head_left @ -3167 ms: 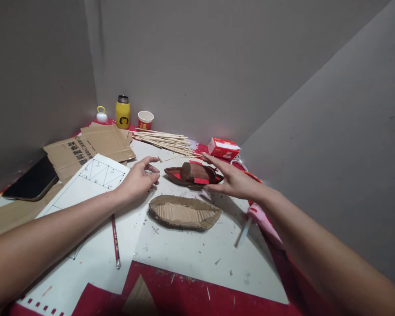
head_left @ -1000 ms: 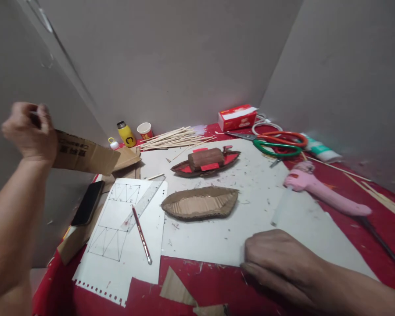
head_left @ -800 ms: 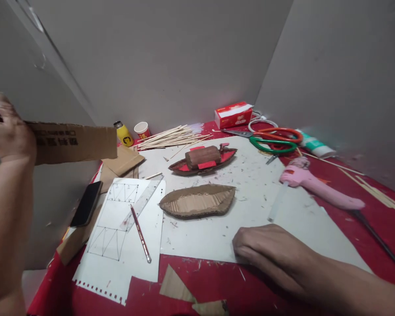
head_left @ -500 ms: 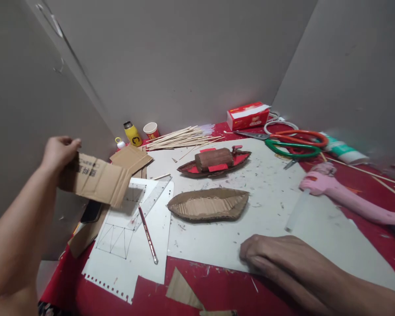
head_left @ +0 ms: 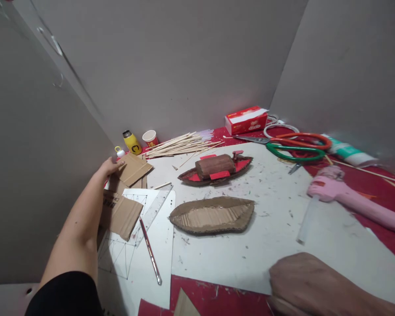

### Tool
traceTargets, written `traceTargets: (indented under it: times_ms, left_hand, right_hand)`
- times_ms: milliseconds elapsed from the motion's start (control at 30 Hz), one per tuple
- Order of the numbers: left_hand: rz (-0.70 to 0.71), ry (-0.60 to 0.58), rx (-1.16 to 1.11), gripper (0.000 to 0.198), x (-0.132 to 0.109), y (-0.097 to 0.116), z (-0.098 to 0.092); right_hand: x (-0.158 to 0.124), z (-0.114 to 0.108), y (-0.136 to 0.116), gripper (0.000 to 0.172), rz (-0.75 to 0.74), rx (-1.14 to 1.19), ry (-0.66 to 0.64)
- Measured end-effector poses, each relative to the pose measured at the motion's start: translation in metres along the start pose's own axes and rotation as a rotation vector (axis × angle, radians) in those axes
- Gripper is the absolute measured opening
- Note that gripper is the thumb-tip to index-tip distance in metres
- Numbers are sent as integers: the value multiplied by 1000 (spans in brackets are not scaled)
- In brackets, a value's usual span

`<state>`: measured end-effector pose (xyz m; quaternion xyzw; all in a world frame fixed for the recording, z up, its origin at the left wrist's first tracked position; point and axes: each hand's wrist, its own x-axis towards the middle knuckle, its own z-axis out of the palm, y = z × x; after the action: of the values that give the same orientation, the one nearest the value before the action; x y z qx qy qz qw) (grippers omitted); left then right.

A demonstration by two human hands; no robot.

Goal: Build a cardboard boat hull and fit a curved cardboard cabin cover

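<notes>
My left hand (head_left: 111, 167) reaches to the far left, its thumb on the edge of a piece of cardboard (head_left: 134, 169) that lies on other pieces. Its other fingers are mostly hidden. Below that wrist, a printed piece of cardboard (head_left: 127, 215) lies over a sheet with a pencil drawing (head_left: 118, 259). My right hand (head_left: 299, 276) is curled closed at the lower right, low over the white board; what its fingers hold, if anything, is hidden. Between the hands sits a bare cardboard boat hull (head_left: 213, 215). Behind it stands a painted model boat (head_left: 215, 169) with a brown canopy.
A pencil (head_left: 150, 250) and a clear ruler (head_left: 154, 210) lie on the sheet. Thin wooden sticks (head_left: 181, 145), a yellow bottle (head_left: 131, 142), a paper cup (head_left: 150, 138) and a tissue pack (head_left: 246, 120) line the back. Scissors (head_left: 296, 151) and a pink glue gun (head_left: 329, 188) are at right.
My left hand has let go of the printed cardboard, which now lies on the drawing sheet, and has moved farther out to the other cardboard. My right hand appears lower and farther right.
</notes>
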<state>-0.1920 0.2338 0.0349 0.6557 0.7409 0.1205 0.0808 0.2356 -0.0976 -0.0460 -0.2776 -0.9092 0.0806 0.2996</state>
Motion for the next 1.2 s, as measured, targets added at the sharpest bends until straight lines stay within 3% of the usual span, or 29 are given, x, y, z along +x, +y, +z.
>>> traceTargets:
  times_ms: [133, 233, 367, 533, 667, 767, 867, 967, 1100, 1200]
  left_hand:
    - [-89, -90, -30, 36, 18, -3, 8]
    - [-142, -116, -63, 36, 19, -6, 5]
    - [-198, -111, -142, 36, 10, -8, -8]
    - [-222, -89, -348, 35, -11, -8, -34]
    - [-188, 10, -558, 34, -33, -7, -63]
    - [-111, 118, -719, 27, -57, 0, -83]
    - [14, 194, -871, 20, -93, 21, -91]
    - [177, 196, -1057, 31, -144, 56, -78]
    - [274, 67, -1203, 45, -218, 106, -32]
    - [218, -141, -1392, 45, -263, 128, 4]
  right_hand:
    - [13, -3, -1, 45, 66, 69, 57]
    - [13, -3, 1, 33, 146, 110, 79]
    - [6, 0, 4, 27, 97, 108, 180]
    - [13, -7, 1, 25, 143, 193, 65]
    - [17, -16, -5, 32, 181, 188, 10]
    - [15, -19, -8, 42, 245, 207, 81]
    - [14, -19, -8, 45, 473, 360, 187]
    - [17, -20, -6, 33, 723, 753, 245]
    - [22, -24, -3, 80, 737, 1153, 336]
    - [24, -31, -3, 81, 738, 1176, 341]
